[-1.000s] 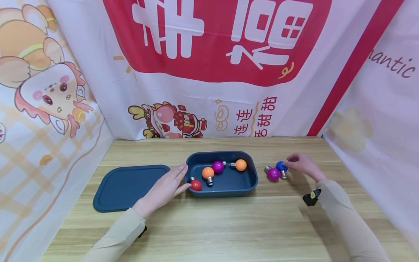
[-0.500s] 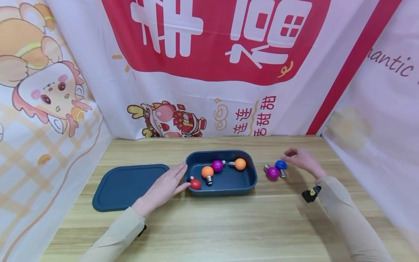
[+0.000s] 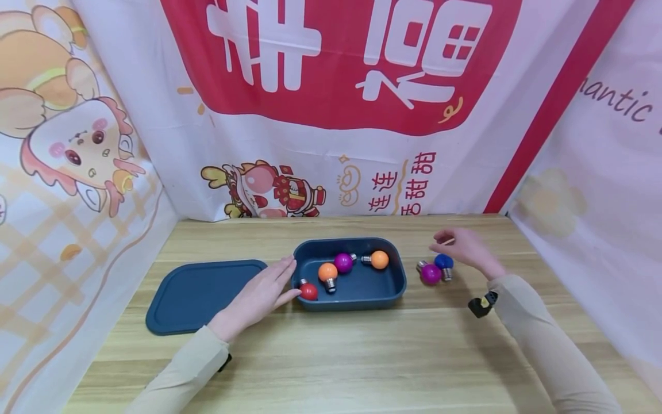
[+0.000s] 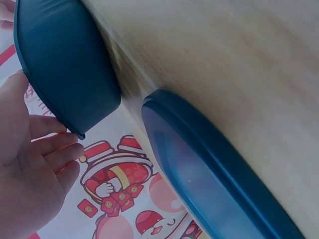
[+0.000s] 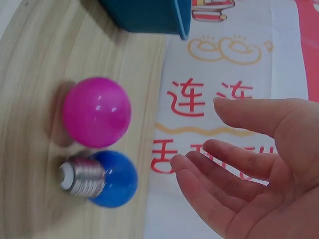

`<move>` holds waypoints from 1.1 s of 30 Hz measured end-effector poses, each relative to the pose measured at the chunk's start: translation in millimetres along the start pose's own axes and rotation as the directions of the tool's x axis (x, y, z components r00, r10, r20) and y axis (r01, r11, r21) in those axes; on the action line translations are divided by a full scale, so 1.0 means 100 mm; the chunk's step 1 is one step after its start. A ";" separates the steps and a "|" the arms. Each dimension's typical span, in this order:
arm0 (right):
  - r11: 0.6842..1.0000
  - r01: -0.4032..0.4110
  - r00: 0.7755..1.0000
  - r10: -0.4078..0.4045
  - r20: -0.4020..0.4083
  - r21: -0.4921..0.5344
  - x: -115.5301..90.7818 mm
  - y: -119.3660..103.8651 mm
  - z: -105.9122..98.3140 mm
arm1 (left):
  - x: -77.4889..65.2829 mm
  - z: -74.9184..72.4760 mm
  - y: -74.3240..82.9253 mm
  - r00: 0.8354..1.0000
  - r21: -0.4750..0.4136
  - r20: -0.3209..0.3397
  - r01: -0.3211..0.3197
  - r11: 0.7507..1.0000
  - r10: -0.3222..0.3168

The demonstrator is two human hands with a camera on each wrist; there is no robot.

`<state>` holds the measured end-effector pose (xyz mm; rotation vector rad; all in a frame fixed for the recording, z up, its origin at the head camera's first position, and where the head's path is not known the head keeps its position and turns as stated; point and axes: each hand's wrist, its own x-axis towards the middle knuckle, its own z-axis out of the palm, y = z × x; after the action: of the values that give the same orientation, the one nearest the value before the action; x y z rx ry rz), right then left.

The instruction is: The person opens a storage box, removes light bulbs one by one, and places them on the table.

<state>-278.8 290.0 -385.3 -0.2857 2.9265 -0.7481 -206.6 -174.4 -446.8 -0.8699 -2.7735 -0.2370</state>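
"What's the setting?"

"Printed cloths (image 3: 336, 144) hang behind and at both sides of a wooden table (image 3: 362, 356)."

"And the largest thing on it?"

"A dark blue box (image 3: 351, 307), without its lid (image 3: 201, 296), which lies flat on the table to the left."

"The hands?"

"The left hand (image 3: 258, 290) touches the box's left end, fingers extended and close together, thumb apart. The right hand (image 3: 468, 247) hangs loosely curved near the bulbs outside the box, with a gap between thumb and fingers."

"Where are the bulbs, then?"

"Inside the box are a red bulb (image 3: 308, 291) at the near left corner, an orange bulb (image 3: 327, 271) left of the middle, a purple bulb (image 3: 343, 263) behind that, and a second orange bulb (image 3: 380, 260) towards the right end. Right of the box, a magenta bulb (image 3: 430, 274) lies just beside a blue bulb (image 3: 443, 261); whether they touch, I can't tell."
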 end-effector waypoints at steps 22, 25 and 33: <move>0.991 0.130 0.991 -0.130 0.036 -0.017 0.15 -0.66 0.19 | 0.02 -0.04 -0.06 0.997 -0.019 0.081 0.005 1.000 -0.003; 0.992 0.128 0.990 -0.127 0.053 -0.012 0.18 -0.74 0.23 | 0.02 -0.04 -0.06 0.996 -0.020 0.085 0.008 1.000 -0.006; 0.989 0.149 0.982 -0.149 0.114 0.016 0.23 -0.89 0.33 | 0.02 -0.02 -0.06 0.996 -0.041 0.091 0.017 0.999 -0.013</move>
<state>-282.6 193.5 -372.0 -0.5340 2.8166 -0.7349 -211.4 -178.4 -444.3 -0.8913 -2.8696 -0.2660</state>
